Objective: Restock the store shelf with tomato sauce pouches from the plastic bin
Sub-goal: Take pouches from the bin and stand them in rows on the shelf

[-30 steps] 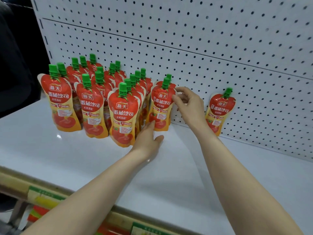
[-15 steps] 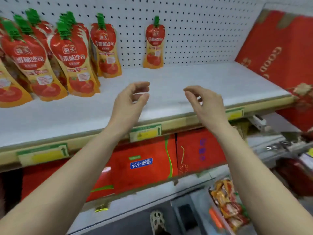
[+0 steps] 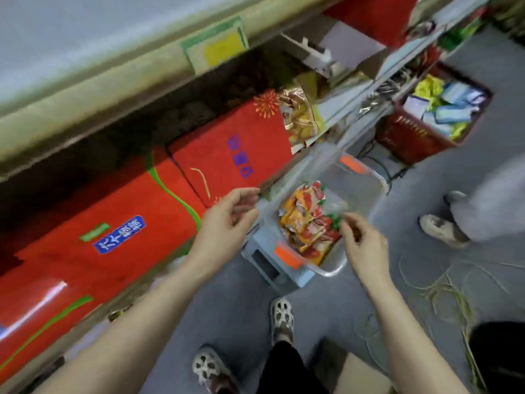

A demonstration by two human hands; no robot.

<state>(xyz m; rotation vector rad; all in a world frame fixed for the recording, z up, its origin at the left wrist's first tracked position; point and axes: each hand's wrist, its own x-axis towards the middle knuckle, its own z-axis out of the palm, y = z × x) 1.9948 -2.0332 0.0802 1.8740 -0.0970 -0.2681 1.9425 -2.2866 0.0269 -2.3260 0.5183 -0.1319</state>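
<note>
The tomato sauce pouches (image 3: 306,223) lie heaped in the clear plastic bin (image 3: 369,191), which perches on a blue stool (image 3: 262,251), and with the left hand (image 3: 227,220) and right hand (image 3: 365,245) empty and loosely curled just above its rim, a hasty grab might tip it or spill pouches.

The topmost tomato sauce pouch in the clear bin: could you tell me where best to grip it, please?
Probably by the neck under its green cap, coming from above: the pouches lie flat in a heap, the walls of the bin block the sides, and the right hand hovers nearest that end.
</note>
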